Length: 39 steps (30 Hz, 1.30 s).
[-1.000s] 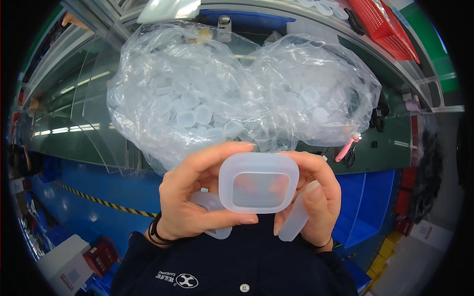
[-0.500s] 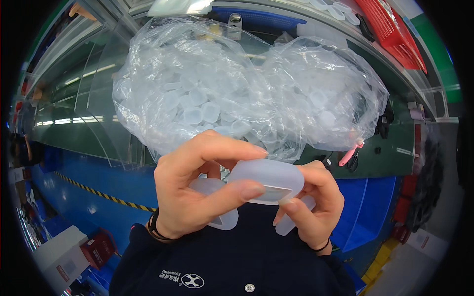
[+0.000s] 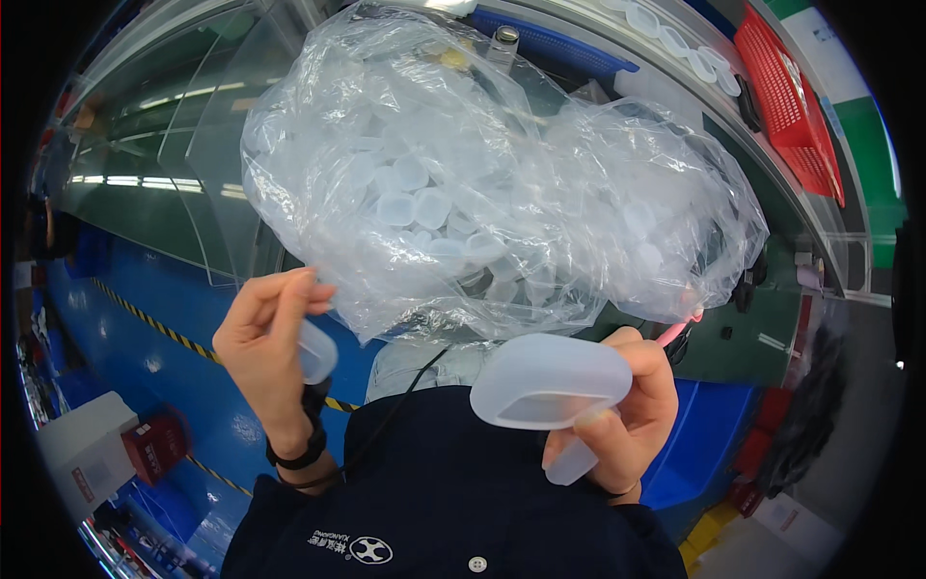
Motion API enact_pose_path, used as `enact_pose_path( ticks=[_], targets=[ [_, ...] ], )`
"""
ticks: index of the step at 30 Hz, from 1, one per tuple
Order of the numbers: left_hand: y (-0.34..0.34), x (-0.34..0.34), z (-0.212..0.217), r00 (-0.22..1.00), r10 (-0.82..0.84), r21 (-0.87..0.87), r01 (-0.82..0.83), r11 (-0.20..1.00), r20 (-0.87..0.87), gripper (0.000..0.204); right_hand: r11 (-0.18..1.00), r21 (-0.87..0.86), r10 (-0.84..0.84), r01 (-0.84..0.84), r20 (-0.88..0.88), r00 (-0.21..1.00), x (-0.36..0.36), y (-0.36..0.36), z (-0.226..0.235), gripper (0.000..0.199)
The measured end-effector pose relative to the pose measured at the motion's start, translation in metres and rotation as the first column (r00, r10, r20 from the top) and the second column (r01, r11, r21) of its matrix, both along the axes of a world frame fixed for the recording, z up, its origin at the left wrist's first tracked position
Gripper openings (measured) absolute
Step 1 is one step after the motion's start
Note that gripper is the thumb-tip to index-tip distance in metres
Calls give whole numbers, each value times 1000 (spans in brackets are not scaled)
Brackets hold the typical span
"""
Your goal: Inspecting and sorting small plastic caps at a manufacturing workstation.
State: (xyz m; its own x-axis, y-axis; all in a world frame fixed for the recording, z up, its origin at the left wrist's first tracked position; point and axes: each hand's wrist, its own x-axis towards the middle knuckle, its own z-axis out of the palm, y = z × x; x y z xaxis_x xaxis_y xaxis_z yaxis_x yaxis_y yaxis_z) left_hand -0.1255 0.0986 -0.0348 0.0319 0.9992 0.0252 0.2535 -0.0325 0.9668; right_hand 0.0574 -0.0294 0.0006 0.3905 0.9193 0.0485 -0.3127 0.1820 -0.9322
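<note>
My right hand (image 3: 632,415) grips a frosted, translucent plastic cup-like part (image 3: 540,372) with rounded ends and a flat, window-like panel on its near side. A second translucent piece (image 3: 572,462) is tucked under the fingers of that same hand. Away to the left, my left hand (image 3: 265,343) is closed, a translucent plastic part (image 3: 316,353) held against its palm. Its fingertips are beside the edge of a large clear plastic bag (image 3: 328,236); whether they pinch the film I cannot tell. Many similar frosted parts (image 3: 431,207) lie inside the bag.
A pink-handled tool (image 3: 672,333) lies by the bag's right end on the green table (image 3: 743,352). Behind stand a small bottle (image 3: 503,46), a blue tray (image 3: 559,43) and a red basket (image 3: 786,106). Several translucent parts (image 3: 673,41) line the back ledge.
My hands have moved apart. The left hand has let go of the large part and gone left to the bag's edge; the right hand keeps that part, its panel turned more into view.
</note>
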Motion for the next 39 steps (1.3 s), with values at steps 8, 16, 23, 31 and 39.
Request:
enact_pose_path(
  ticks=[8,16,23,31,39],
  targets=[
    [-34,-136,-103,353,7,-2,-26,1000,-936,21,986,86,150,-146,-38,988,-12,15,4,33],
    [-23,-13,12,718,-362,63,407,911,595,52,989,-43,131,-140,-166,977,-10,11,1,34],
    [-21,29,38,509,-779,316,719,619,367,78,988,102,131,-117,-147,980,-8,5,3,33],
    [-32,37,40,534,-730,189,737,649,426,75,978,177,143,-112,-176,974,1,-2,1,34],
    [-35,45,38,550,-698,140,731,668,459,73,993,77,107,-91,-250,962,7,-9,9,26]
  ],
)
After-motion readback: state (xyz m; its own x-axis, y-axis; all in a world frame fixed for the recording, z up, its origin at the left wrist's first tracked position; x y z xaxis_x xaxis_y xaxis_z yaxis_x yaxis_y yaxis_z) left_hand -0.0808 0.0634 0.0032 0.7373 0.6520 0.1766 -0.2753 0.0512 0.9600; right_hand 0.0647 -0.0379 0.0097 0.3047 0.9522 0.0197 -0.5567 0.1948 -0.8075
